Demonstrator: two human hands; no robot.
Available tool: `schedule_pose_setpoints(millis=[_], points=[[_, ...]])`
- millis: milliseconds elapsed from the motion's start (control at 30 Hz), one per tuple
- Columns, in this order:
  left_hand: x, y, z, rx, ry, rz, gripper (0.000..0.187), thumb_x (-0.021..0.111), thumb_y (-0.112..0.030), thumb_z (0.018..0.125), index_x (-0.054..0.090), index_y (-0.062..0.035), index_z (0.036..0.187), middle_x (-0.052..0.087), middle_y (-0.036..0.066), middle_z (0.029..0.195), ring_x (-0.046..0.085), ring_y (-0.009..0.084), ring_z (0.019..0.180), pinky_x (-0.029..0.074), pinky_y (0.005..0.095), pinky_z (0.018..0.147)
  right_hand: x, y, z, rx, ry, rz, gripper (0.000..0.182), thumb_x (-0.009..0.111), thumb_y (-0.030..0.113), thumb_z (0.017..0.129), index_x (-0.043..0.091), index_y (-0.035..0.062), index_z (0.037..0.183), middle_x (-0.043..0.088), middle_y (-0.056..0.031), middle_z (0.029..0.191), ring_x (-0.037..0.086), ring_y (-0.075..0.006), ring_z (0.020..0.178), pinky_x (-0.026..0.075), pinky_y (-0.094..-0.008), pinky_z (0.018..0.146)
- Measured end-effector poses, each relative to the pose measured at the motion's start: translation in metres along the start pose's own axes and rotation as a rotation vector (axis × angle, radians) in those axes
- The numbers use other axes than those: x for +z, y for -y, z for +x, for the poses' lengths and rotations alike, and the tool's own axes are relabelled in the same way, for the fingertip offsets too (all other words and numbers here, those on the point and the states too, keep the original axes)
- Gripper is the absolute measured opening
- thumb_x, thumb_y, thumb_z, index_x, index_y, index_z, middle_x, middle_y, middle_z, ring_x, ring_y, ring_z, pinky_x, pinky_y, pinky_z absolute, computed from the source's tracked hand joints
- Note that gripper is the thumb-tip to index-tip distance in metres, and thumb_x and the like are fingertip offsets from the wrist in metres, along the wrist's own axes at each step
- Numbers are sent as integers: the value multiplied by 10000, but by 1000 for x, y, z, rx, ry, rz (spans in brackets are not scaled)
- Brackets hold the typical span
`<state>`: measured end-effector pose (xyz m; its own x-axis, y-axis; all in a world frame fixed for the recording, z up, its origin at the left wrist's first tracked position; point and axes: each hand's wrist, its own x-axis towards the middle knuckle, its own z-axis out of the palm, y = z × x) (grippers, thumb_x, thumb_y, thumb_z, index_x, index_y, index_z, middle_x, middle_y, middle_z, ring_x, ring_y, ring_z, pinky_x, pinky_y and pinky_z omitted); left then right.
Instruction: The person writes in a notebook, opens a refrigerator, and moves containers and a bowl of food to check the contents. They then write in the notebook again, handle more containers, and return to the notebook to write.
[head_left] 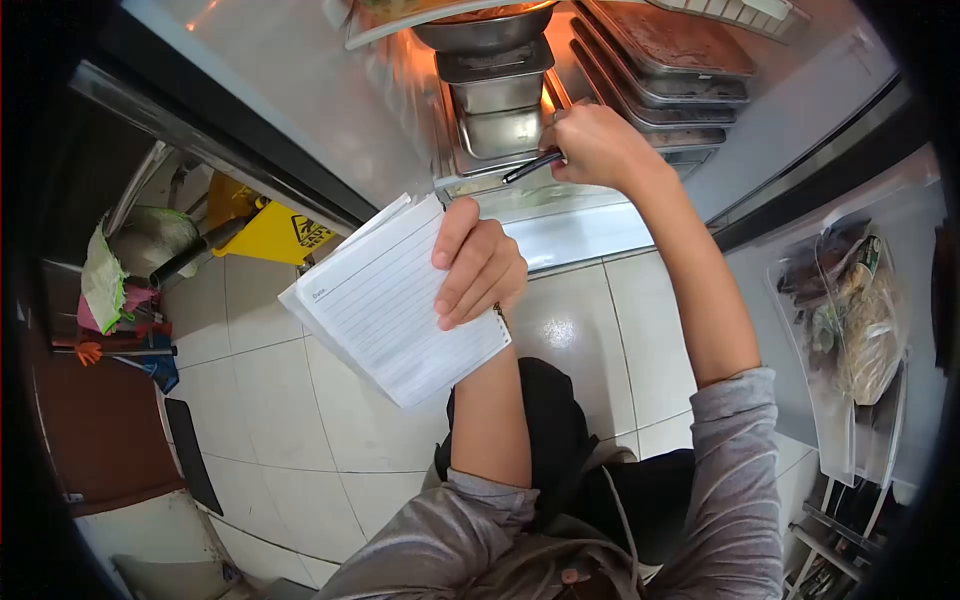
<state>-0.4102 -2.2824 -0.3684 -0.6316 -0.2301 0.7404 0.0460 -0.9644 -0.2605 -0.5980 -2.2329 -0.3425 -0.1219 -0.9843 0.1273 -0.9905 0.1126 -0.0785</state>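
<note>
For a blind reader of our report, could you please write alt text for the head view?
Seen from above, a person's left hand holds a lined notepad while the right hand, gripping a pen, reaches toward stacked metal pans in an open fridge. A yellow wet-floor sign stands on the tiled floor at left.

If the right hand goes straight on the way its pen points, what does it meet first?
Probably the stacked steel containers: the right hand aims its pen leftward at them, though depth is unclear.
</note>
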Motion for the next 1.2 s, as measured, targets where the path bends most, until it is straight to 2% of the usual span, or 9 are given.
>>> schedule_pose_setpoints(millis=[67,300,633,700,767,833,867,1000,1200], points=[[1,3,-2,50,4,-30,175,369,-11,891,418,-24,724,533,134,478,537,161,339,418,207,301,3,-2,2,-59,-46,9,164,667,101,611,682,36,762,637,-145,747,621,-315,725,503,-402,650],[0,9,0,27,61,-47,169,373,-23,889,420,-29,727,536,127,480,537,161,339,418,210,302,6,3,-1,-22,-66,-28,222,684,121,598,676,34,802,654,-97,797,614,-283,763,498,-374,698],[9,12,1,61,91,-74,154,373,0,874,420,-23,729,535,130,479,537,160,343,418,209,302,2,1,-3,-45,-135,18,202,691,144,630,691,57,811,647,-130,749,626,-304,736,501,-396,672],[12,12,1,53,98,-64,153,374,2,873,420,-20,729,535,130,479,537,159,343,418,208,303,-10,3,0,102,-62,183,203,693,158,643,692,50,815,648,-138,731,627,-314,737,501,-405,682],[13,11,1,44,81,-43,158,368,6,874,419,-19,726,533,127,477,537,156,343,418,203,301,-11,-1,8,64,-204,198,249,679,165,675,673,63,901,649,-143,722,627,-323,743,499,-413,697],[15,10,0,35,77,-29,163,362,9,876,418,-18,726,531,126,475,536,155,343,417,199,299,-21,5,20,238,-445,259,348,682,108,694,634,85,1038,660,-153,850,641,-280,764,505,-364,685],[16,10,0,53,59,-26,166,358,8,879,418,-19,726,530,126,473,535,155,341,417,199,299,-26,8,25,320,-424,326,410,667,111,713,596,122,1117,661,-156,865,639,-294,773,508,-376,691],[16,9,0,68,55,-32,174,351,5,885,418,-20,726,530,125,473,530,153,335,417,198,300,-11,12,34,447,-543,126,296,659,143,718,650,130,1013,650,-143,834,633,-314,775,508,-404,683],[12,7,2,58,85,-45,164,357,-2,885,422,-16,735,533,124,476,530,150,338,418,199,303,9,14,33,521,-623,238,271,664,170,724,654,153,994,614,-157,894,624,-328,826,509,-407,709]])
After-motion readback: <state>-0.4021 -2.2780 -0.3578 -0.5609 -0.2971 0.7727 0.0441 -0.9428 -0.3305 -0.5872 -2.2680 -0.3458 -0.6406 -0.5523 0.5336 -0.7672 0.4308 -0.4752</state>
